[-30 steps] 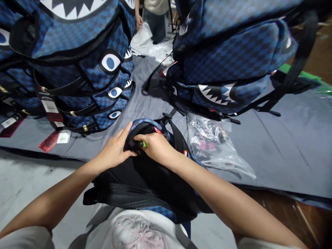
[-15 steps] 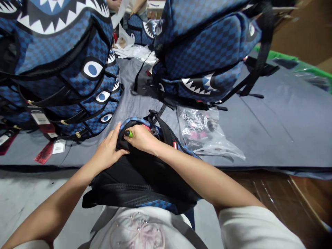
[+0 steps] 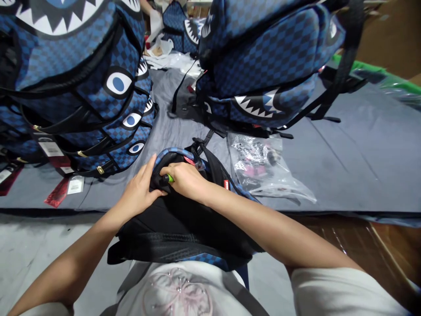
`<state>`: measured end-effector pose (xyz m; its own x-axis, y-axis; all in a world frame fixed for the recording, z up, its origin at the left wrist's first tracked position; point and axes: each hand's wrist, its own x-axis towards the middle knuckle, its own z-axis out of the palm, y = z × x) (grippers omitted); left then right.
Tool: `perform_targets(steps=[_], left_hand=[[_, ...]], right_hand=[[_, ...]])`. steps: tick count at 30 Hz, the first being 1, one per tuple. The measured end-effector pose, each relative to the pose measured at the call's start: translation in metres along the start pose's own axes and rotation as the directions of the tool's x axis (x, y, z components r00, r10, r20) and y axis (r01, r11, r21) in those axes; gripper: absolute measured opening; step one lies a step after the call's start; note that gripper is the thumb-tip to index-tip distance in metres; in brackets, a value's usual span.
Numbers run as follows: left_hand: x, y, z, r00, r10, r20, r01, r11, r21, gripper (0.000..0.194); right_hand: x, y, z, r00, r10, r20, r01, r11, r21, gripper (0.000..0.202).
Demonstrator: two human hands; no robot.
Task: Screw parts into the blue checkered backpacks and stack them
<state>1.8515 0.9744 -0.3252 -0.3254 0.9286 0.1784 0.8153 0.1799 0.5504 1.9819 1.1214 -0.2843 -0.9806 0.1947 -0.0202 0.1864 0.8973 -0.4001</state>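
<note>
An opened backpack (image 3: 184, 219) with black lining and blue checkered edges lies at the table's front edge, against my body. My right hand (image 3: 186, 180) is closed around a small green tool with a black end (image 3: 168, 179), just inside the bag's upper rim. Most of the tool is hidden by the fingers. On the left side of that rim my left hand (image 3: 141, 188) grips the bag's edge, thumb inside and fingers along the outside.
Stacked blue checkered backpacks (image 3: 98, 101) with hanging tags (image 3: 56, 191) stand at left. More backpacks (image 3: 259, 66) are piled at back right. A clear plastic bag (image 3: 263, 169) lies on the grey-covered table (image 3: 355, 162). A person's arm (image 3: 147, 6) shows at the far back.
My right hand and the green tool have shifted slightly right and down, and the tool's black end shows more. My left hand keeps its hold on the rim. The view has shifted slightly.
</note>
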Motion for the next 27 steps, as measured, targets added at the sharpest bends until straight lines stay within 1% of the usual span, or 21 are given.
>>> perform_targets(steps=[3,5,6,8,9,10,11,13,14,15,16,18,19,20,21,22,23,24,25,26,27], left_hand=[[0.000,0.001,-0.002,1.000,-0.017,0.014,0.018,0.999,-0.041,0.102],[0.000,0.000,-0.005,0.999,-0.038,0.037,0.042,0.995,-0.093,0.106],[-0.001,0.000,-0.006,0.996,-0.071,0.046,0.076,0.990,-0.122,0.111],[0.000,-0.002,-0.009,0.981,-0.183,0.057,0.189,0.970,-0.151,0.117],[0.001,-0.002,-0.010,0.969,-0.240,0.067,0.247,0.957,-0.153,0.114],[0.002,-0.002,-0.011,0.956,-0.283,0.083,0.293,0.944,-0.150,0.106],[0.004,-0.002,-0.011,0.946,-0.308,0.101,0.321,0.936,-0.146,0.095],[0.007,0.000,-0.008,0.938,-0.316,0.144,0.336,0.930,-0.150,0.072],[0.009,0.001,-0.006,0.937,-0.308,0.164,0.334,0.928,-0.166,0.066],[0.011,0.003,-0.003,0.938,-0.300,0.176,0.330,0.926,-0.182,0.064],[0.012,0.004,0.000,0.941,-0.286,0.183,0.321,0.926,-0.199,0.067],[0.014,0.007,0.004,0.953,-0.238,0.188,0.280,0.929,-0.242,0.077],[0.013,0.009,0.004,0.958,-0.219,0.182,0.262,0.930,-0.257,0.080],[0.012,0.013,0.002,0.964,-0.206,0.169,0.245,0.933,-0.262,0.081],[0.009,0.020,-0.001,0.969,-0.194,0.152,0.229,0.939,-0.255,0.079],[0.006,0.031,-0.006,0.974,-0.181,0.134,0.209,0.948,-0.238,0.075],[0.003,0.045,-0.014,0.980,-0.158,0.118,0.180,0.961,-0.209,0.071],[0.000,0.063,-0.023,0.988,-0.112,0.105,0.129,0.976,-0.174,0.070],[-0.001,0.084,-0.035,0.995,-0.039,0.096,0.053,0.988,-0.143,0.069],[-0.001,0.106,-0.049,0.994,0.053,0.096,-0.042,0.992,-0.117,0.067],[0.001,0.128,-0.065,0.983,0.161,0.091,-0.152,0.984,-0.098,0.066]], right_hand=[[-0.001,-0.013,-0.002,1.000,-0.011,-0.018,0.008,0.986,-0.164,0.021],[-0.002,-0.018,-0.005,0.999,-0.037,-0.034,0.027,0.968,-0.250,0.022],[-0.004,-0.018,-0.007,0.998,-0.064,-0.029,0.053,0.959,-0.278,0.023],[-0.013,-0.013,-0.012,0.991,-0.136,0.019,0.135,0.938,-0.320,0.024],[-0.021,-0.008,-0.015,0.987,-0.149,0.060,0.160,0.925,-0.345,0.024],[-0.031,-0.002,-0.017,0.986,-0.125,0.109,0.157,0.912,-0.378,0.025],[-0.043,0.005,-0.020,0.986,-0.055,0.158,0.117,0.899,-0.423,0.026],[-0.067,0.016,-0.026,0.962,0.177,0.209,-0.043,0.850,-0.524,0.028],[-0.079,0.020,-0.029,0.936,0.283,0.207,-0.124,0.819,-0.560,0.028],[-0.089,0.023,-0.032,0.913,0.359,0.192,-0.192,0.795,-0.575,0.029],[-0.097,0.024,-0.035,0.901,0.401,0.165,-0.245,0.785,-0.569,0.030],[-0.113,0.024,-0.036,0.900,0.430,0.069,-0.344,0.800,-0.492,0.031],[-0.122,0.023,-0.034,0.893,0.449,0.015,-0.402,0.813,-0.421,0.031],[-0.131,0.023,-0.031,0.875,0.485,-0.004,-0.460,0.827,-0.324,0.029],[-0.142,0.022,-0.025,0.845,0.533,0.042,-0.516,0.833,-0.199,0.026],[-0.155,0.022,-0.017,0.803,0.577,0.152,-0.575,0.816,-0.060,0.024],[-0.168,0.023,-0.010,0.746,0.597,0.297,-0.641,0.764,0.075,0.024],[-0.182,0.023,-0.003,0.687,0.591,0.423,-0.705,0.684,0.188,0.026],[-0.196,0.022,0.002,0.647,0.583,0.491,-0.751,0.600,0.276,0.032],[-0.210,0.020,0.005,0.632,0.588,0.505,-0.773,0.527,0.353,0.039],[-0.222,0.018,0.004,0.636,0.610,0.473,-0.771,0.477,0.423,0.046]])
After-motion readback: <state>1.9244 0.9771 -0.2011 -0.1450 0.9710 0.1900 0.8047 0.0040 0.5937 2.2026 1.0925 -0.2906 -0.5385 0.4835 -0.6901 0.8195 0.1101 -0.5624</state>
